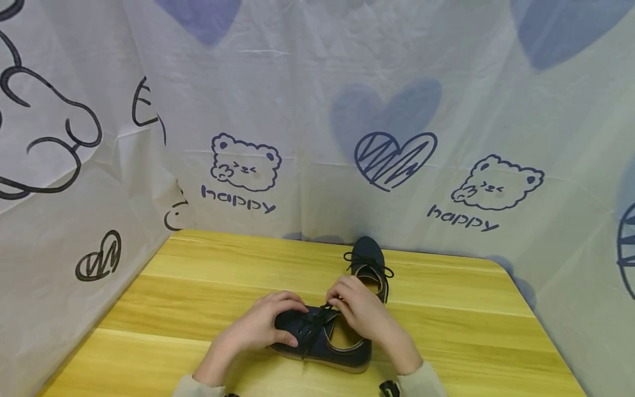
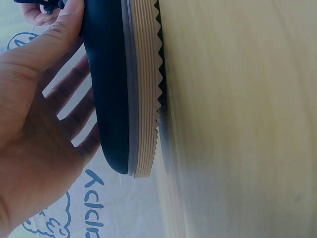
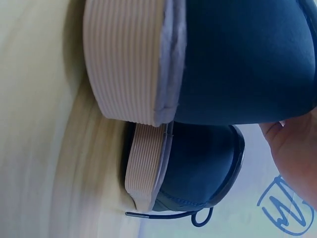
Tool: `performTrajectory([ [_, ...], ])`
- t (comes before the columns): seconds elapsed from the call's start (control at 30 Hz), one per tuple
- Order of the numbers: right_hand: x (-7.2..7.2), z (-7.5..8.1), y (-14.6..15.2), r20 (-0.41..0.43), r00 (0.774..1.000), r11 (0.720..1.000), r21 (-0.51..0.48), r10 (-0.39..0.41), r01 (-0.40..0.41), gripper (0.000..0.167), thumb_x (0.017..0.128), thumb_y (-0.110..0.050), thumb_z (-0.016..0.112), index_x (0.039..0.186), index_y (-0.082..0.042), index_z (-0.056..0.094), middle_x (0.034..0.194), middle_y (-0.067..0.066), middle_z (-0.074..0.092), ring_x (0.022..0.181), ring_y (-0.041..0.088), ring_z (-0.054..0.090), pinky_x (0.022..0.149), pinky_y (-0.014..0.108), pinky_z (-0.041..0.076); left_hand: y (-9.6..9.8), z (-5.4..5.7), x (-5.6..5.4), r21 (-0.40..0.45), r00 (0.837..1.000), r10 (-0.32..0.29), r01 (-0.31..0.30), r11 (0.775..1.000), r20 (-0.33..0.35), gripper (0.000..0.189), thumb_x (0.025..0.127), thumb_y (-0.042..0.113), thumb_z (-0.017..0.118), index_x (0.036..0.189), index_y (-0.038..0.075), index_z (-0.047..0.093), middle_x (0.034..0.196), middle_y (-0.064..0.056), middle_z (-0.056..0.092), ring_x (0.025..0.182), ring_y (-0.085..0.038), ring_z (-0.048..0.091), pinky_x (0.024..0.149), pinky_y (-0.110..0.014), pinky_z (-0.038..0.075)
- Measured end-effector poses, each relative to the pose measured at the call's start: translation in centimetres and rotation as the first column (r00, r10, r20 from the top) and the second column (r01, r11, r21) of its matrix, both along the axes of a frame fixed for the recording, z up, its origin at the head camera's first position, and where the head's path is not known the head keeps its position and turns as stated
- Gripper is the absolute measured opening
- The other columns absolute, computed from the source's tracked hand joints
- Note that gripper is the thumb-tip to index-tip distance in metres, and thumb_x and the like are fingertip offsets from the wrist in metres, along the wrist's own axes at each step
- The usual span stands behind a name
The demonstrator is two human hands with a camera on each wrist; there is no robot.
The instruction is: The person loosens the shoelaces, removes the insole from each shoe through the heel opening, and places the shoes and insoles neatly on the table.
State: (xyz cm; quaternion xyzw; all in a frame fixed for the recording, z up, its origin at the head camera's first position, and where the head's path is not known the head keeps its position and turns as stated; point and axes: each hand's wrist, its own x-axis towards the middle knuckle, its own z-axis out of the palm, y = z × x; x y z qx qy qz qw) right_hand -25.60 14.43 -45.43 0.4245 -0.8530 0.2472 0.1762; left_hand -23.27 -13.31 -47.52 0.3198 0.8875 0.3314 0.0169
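A dark navy lace-up shoe lies sole-down on the table, toe to the left. My left hand holds its toe, thumb on the near side and fingers over the far side. In the left wrist view the shoe's toe and ridged tan sole edge show beside that hand. At the shoe's opening my right hand pinches a black shoelace; its fingertips partly cover the grip. The right wrist view shows mostly the heel, with a bit of that hand at the edge.
A matching shoe, its lace tied in a bow, stands farther back, toe toward the wall. The wood-grain table ends at a pale printed cloth behind and at both sides.
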Motion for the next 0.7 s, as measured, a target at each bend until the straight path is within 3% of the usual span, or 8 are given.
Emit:
performTrajectory([
  [0.3,-0.23,-0.08,0.47,-0.041,0.999,0.999,-0.033,-0.006,0.005,0.008,0.105,-0.017,0.062,0.102,-0.015,0.068,0.101,-0.004,0.063,0.094,0.016,0.057,0.082,0.035,0.051,0.03,0.0,0.08,0.005,1.0,0.002,-0.002,1.0,0.006,0.056,0.078,0.031,0.092,0.129,0.026,0.071,0.138,0.004,0.061,0.133,-0.031,0.053,0.111,-0.064,0.036],
  [0.7,-0.21,0.39,0.93,-0.037,0.999,0.998,-0.049,-0.033,0.031,0.004,0.101,-0.01,0.066,0.1,-0.013,0.068,0.102,-0.003,0.064,0.097,0.016,0.058,0.088,0.038,0.052,0.02,0.08,0.12,0.006,1.0,-0.001,0.001,1.0,0.016,0.056,0.078,0.033,0.091,0.13,0.026,0.07,0.138,0.004,0.06,0.133,-0.032,0.052,0.111,-0.065,0.035],
])
